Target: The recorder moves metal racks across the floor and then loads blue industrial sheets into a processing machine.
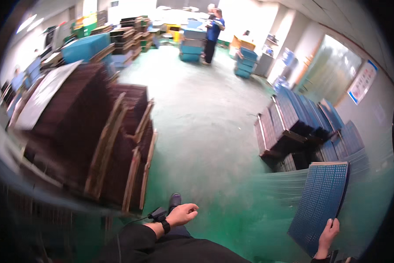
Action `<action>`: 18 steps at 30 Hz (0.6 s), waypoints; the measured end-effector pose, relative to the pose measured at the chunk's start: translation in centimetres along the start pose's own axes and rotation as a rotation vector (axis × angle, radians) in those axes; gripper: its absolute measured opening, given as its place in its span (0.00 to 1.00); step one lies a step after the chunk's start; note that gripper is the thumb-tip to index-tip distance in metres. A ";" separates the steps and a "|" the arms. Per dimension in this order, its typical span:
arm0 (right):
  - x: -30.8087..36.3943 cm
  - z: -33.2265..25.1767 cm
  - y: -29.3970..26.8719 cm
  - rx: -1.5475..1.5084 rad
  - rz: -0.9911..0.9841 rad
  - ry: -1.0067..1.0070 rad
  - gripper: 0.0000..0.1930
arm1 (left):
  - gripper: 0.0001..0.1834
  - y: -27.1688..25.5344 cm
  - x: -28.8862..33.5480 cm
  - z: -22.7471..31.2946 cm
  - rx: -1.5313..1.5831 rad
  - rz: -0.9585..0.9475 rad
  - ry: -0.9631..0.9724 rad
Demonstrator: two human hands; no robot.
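I see a big green floor (197, 131) in this room, smooth and shiny. Tall, dark, blocky stacks (76, 114) sit on the person's left, blue stacks (295, 111) on the right. A flat blue board (321, 195) with rows of tiny dots is at the right; the right hand (328, 234) grips its bottom end. The left hand (183, 215) hangs loose.

This was a factory workshop, it seemed through the blur: green floor (201, 127), stacked blue crates (246, 62), piled dark boards (81, 116).

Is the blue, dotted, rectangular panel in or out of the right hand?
In: the right hand clasps the blue dotted panel at its edge.
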State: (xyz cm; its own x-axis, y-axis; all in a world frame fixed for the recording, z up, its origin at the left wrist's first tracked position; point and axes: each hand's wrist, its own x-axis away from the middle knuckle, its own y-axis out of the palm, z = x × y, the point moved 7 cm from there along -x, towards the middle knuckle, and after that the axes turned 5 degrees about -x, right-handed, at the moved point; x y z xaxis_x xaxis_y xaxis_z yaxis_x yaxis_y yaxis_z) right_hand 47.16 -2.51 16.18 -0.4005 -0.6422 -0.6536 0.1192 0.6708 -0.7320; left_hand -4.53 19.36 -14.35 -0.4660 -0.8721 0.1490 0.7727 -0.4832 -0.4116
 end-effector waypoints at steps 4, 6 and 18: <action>-0.9 -1.5 5.0 0.097 0.103 0.094 0.10 | 0.16 -3.6 -10.2 -5.7 -0.093 -0.030 -0.031; -2.3 -3.8 7.1 0.131 -0.012 0.216 0.10 | 0.14 -7.0 -13.7 -6.7 -0.009 -0.012 -0.122; 6.3 1.1 15.0 0.583 -0.286 0.938 0.13 | 0.13 -14.1 -33.0 -7.4 -0.094 -0.189 -0.156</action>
State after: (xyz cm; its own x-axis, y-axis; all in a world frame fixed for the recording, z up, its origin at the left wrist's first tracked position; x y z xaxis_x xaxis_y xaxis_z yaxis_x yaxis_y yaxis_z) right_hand 47.38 3.04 0.88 -0.9729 -0.0491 -0.2261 0.2195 0.1127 -0.9691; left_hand -3.21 55.55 -20.10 -0.5207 -0.7717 0.3652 0.6311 -0.6360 -0.4440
